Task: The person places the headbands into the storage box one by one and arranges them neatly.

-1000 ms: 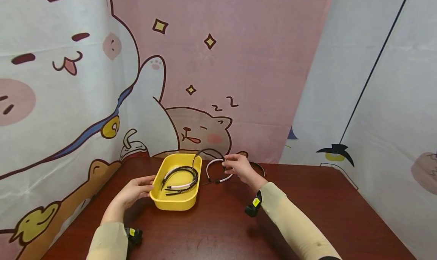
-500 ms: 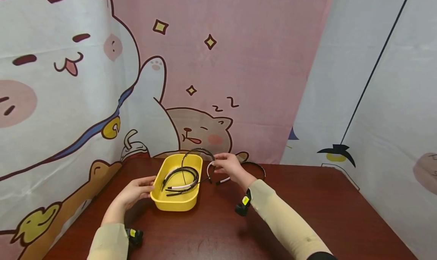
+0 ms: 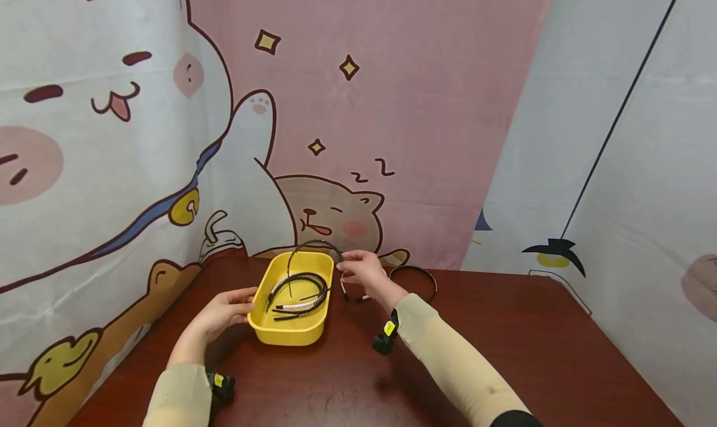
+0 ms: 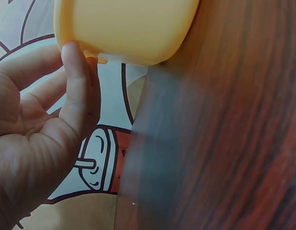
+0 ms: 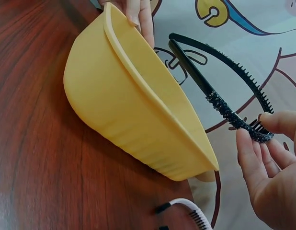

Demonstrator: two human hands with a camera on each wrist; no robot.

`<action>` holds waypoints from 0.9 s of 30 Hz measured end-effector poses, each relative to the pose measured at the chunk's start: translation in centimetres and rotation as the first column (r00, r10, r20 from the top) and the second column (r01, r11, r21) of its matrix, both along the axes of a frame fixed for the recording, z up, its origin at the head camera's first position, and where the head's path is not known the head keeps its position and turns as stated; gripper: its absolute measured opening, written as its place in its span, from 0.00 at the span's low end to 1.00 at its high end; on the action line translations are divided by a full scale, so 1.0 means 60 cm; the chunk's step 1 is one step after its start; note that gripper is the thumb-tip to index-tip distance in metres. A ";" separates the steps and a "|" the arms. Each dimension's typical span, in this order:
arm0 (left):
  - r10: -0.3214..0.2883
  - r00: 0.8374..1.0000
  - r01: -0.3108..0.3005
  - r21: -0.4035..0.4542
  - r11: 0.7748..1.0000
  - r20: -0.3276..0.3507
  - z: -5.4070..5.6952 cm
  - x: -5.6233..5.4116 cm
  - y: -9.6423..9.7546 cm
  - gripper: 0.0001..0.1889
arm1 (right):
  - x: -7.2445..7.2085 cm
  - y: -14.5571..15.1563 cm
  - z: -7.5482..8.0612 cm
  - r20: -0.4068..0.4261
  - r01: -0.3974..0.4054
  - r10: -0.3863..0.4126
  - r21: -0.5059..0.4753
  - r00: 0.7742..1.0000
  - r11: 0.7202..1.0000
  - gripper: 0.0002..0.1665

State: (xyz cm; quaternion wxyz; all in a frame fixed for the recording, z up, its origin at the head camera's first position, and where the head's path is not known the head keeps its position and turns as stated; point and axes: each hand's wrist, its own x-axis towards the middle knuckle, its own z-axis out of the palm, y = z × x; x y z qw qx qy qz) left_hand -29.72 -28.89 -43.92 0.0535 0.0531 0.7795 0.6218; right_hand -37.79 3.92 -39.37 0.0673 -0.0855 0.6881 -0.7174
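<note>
My right hand (image 3: 366, 276) pinches a black headband (image 5: 223, 109) between thumb and fingers, at its curved top. In the right wrist view the band shows inner comb teeth and a dark beaded outer side. It hangs above the right side of a yellow plastic tub (image 3: 288, 337), its open ends toward the tub. My left hand (image 3: 221, 315) holds the tub's left rim, with the thumb and fingers on either side of the wall. Inside the tub lie several headbands (image 3: 322, 288), black and white ones overlapping.
A white toothed headband (image 5: 188, 205) lies on the brown table (image 3: 504, 340), right of the tub and partly behind my right hand. Beyond that hand lies a thin dark headband (image 3: 435, 284). A cartoon-printed cloth (image 3: 437, 134) stands behind the table.
My right hand has moved left, carrying the black headband from beside the tub to over it. My left hand has stayed at the tub's rim.
</note>
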 end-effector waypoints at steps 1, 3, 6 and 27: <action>-0.006 1.000 0.006 0.000 1.000 -0.005 0.000 0.000 -0.001 0.29 | 0.000 -0.003 0.000 0.004 0.002 -0.002 -0.004 1.000 1.000 0.24; -0.007 1.000 0.007 0.007 1.000 -0.006 0.001 0.001 -0.001 0.29 | 0.002 -0.010 -0.001 0.010 0.008 -0.008 -0.010 1.000 1.000 0.24; -0.011 1.000 0.011 0.011 1.000 -0.007 0.002 0.001 -0.001 0.29 | 0.004 -0.019 -0.002 0.011 0.018 -0.018 -0.010 1.000 1.000 0.24; -0.002 1.000 0.002 0.015 1.000 -0.004 0.000 -0.003 -0.003 0.29 | -0.001 -0.072 -0.021 0.054 0.071 -0.071 -0.006 0.996 0.997 0.20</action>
